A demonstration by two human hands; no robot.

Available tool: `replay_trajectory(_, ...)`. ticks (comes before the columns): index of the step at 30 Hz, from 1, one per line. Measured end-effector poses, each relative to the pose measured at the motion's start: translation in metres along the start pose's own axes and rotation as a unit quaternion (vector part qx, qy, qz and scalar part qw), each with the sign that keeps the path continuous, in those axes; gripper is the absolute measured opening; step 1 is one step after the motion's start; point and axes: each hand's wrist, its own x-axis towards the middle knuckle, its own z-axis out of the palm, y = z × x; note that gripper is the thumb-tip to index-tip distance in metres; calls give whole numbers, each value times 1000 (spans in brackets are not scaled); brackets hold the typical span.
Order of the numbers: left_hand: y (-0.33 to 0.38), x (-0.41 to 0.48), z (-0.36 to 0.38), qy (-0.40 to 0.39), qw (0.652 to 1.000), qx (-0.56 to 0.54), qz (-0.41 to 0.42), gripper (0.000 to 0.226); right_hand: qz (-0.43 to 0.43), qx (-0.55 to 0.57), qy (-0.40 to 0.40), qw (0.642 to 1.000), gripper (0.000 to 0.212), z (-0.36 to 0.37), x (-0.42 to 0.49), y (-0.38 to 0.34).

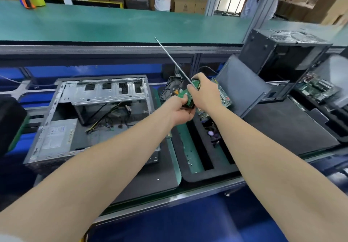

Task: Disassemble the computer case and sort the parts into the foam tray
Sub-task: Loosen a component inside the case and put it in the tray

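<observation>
The hard drive (pixel 172 89), board side up, is held above the foam tray's (pixel 207 174) far end, beside the open computer case (pixel 56 128). The left hand (pixel 181 112) grips it underneath; the right hand (pixel 204 91) grips a screwdriver (pixel 173 60), shaft raised. Probably removing board screws: next, seat the tip squarely.
</observation>
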Motion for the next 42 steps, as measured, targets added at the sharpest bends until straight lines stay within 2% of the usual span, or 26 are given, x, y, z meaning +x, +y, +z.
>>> replay_trajectory(2, -22, 15, 13, 10, 1000, -2, -16, 9, 2, 13, -8, 1000, 26, -6, 5, 25)
replay_trajectory(8, -78, 56, 31, 69, 985, 133, -79, 32, 36, -27, -42, 998, 29, -15, 15, 93)
replay_trajectory(12, -99, 83, 27, 141, 949, 266, -96, 45, 59, -105, -105, 987, 34, -15, 20, 129)
replay_trajectory(15, -111, 104, 18, 195, 922, 323, -86, 53, 73, -168, -158, 970, 38, -18, 22, 153)
replay_trajectory(18, -124, 125, 13, 139, 904, 403, -34, 50, 80, -220, -191, 953, 37, -25, 21, 176)
replay_trajectory(20, -133, 136, 16, 96, 880, 465, -13, 64, 78, -241, -206, 945, 32, -30, 20, 188)
replay_trajectory(22, -141, 142, 18, 67, 832, 551, -7, 63, 82, -255, -226, 937, 30, -34, 19, 199)
replay_trajectory(25, -159, 156, 11, 51, 737, 673, 33, 65, 103, -258, -257, 926, 29, -36, 15, 215)
replay_trajectory(27, -171, 163, 7, 43, 699, 710, 70, 73, 115, -245, -277, 922, 28, -34, 9, 225)
replay_trajectory(31, -188, 175, 4, 9, 657, 746, 107, 85, 132, -207, -296, 923, 24, -19, -8, 243)
replay_trajectory(36, -196, 181, -3, -9, 615, 784, 83, 75, 158, -179, -276, 931, 25, 2, -27, 263)
replay_trajectory(42, -198, 184, -11, -43, 613, 786, 61, 75, 183, -176, -231, 939, 21, 17, -30, 277)
